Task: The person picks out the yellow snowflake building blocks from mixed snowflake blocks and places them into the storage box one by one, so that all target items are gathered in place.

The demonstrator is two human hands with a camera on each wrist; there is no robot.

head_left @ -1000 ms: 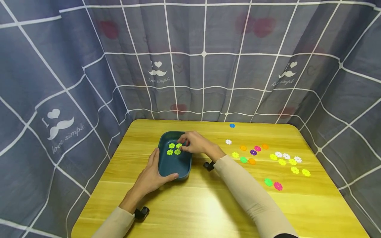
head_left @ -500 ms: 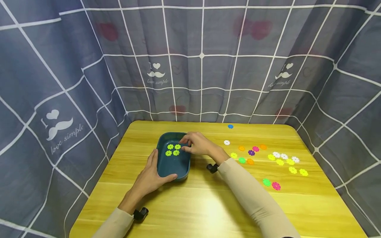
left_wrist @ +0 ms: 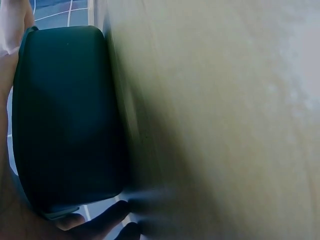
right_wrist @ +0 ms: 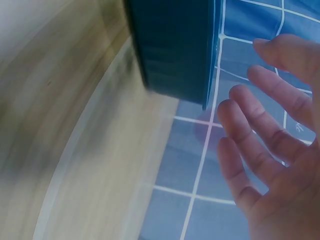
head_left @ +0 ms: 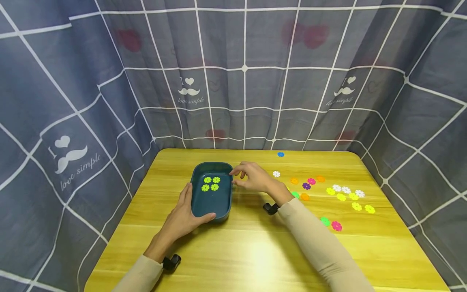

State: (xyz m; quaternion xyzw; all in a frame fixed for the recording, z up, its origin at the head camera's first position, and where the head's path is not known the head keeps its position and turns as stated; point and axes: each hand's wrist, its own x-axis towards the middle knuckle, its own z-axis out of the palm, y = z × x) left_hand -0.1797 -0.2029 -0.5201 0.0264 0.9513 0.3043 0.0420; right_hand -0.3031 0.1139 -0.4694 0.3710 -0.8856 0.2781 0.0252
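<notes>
A dark teal plastic bin stands on the wooden table, and several yellow-green slotted snowflake discs lie grouped on its floor. My left hand holds the bin at its near left corner, fingers along the left side and thumb over the near rim. The left wrist view shows the bin's outer wall with fingertips beyond its lower end. Beside the bin's right rim hovers my right hand. Its palm shows nothing in it in the right wrist view, and the fingers are spread and slightly bent.
Right of the bin, several loose snowflake discs lie scattered: a blue one far back, a purple one, white ones, yellow ones and a pink one. A grid-patterned curtain surrounds the table.
My right hand has drawn back rightward from over the discs in the bin to outside its right rim. The left hand stays on the bin. The head view has shifted slightly.
</notes>
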